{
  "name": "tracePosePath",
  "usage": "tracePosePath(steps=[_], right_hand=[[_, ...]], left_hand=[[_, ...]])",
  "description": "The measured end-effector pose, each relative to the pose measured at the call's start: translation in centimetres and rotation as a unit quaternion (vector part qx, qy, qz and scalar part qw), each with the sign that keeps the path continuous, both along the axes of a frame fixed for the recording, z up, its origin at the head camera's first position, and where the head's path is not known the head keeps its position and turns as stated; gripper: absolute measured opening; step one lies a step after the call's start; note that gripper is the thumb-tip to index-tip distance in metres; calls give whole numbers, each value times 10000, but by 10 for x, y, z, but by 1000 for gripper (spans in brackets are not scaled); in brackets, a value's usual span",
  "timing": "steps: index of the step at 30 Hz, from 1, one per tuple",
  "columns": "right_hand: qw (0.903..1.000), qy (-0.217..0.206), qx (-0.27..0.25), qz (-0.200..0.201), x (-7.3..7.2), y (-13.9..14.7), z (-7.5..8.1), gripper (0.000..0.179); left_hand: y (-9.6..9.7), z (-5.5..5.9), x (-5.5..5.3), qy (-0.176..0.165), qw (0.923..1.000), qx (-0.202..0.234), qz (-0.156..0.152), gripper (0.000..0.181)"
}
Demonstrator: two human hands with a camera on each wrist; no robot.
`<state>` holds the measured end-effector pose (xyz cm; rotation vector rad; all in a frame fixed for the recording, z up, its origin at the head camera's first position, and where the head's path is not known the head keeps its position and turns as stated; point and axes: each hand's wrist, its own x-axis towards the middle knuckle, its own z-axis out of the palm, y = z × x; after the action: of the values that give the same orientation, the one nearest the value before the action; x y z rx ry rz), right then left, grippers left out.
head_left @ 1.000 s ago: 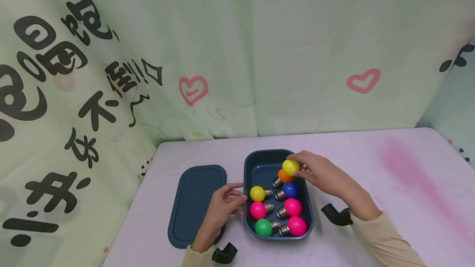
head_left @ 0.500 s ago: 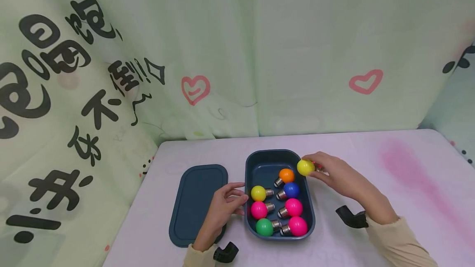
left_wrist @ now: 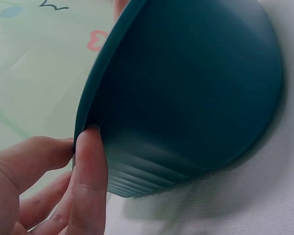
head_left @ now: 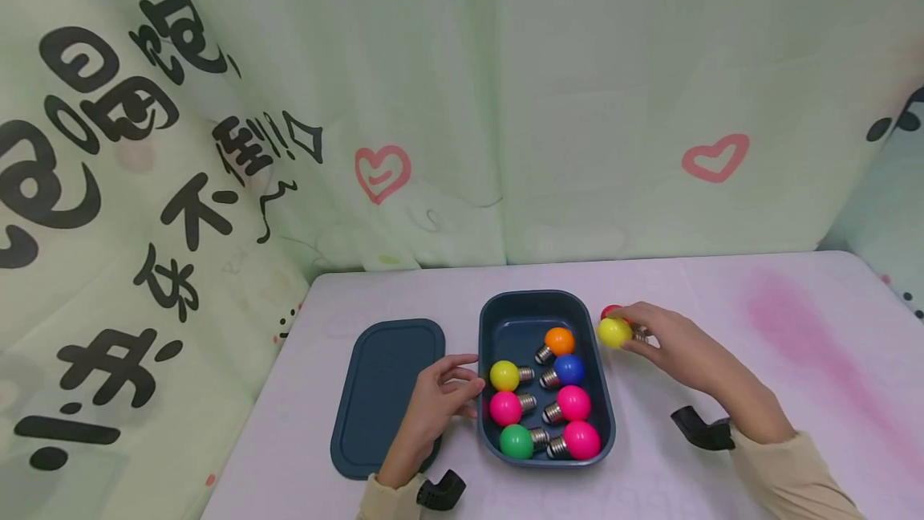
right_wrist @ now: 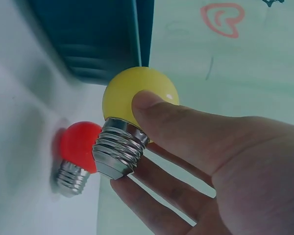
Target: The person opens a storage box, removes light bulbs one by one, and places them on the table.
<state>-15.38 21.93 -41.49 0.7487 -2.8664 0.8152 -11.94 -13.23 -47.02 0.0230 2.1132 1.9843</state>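
Observation:
My right hand [head_left: 671,339] pinches a yellow light bulb [head_left: 614,333] just outside the right wall of a dark blue box [head_left: 485,327]. In the right wrist view the thumb lies on the yellow globe, above the silver screw base. A red light bulb [right_wrist: 81,147] lies on the table beneath it, mostly hidden in the head view. My left hand [head_left: 436,396] holds the box's left rim, its fingertips at the edge in the left wrist view. Inside the box lie an orange bulb [head_left: 559,340], a blue bulb [head_left: 569,370], a green bulb [head_left: 516,441], another yellow bulb [head_left: 504,375] and several pink bulbs.
Left of the box a dark blue lid [head_left: 382,383] lies flat, partly behind the left hand. The white-pink table [head_left: 722,295] runs on to the right. A pale green printed curtain [head_left: 577,103] hangs behind and to the left.
The yellow bulb has moved right with my right hand, from above the orange bulb over the box's rim to beyond its right wall. The left hand stays at the left rim.

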Motion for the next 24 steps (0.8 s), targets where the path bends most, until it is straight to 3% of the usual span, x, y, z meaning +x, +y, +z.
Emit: tracePosePath(steps=[15, 24], right_hand=[[9988, -448, 143, -156, 0, 4, -16, 40], [9993, -348, 109, -47, -2, 8, -23, 39]], left_hand=[[0, 2, 1, -5, 10000, -10, 2, 47], [1, 1, 1, -8, 10000, -7, 1, 46]])
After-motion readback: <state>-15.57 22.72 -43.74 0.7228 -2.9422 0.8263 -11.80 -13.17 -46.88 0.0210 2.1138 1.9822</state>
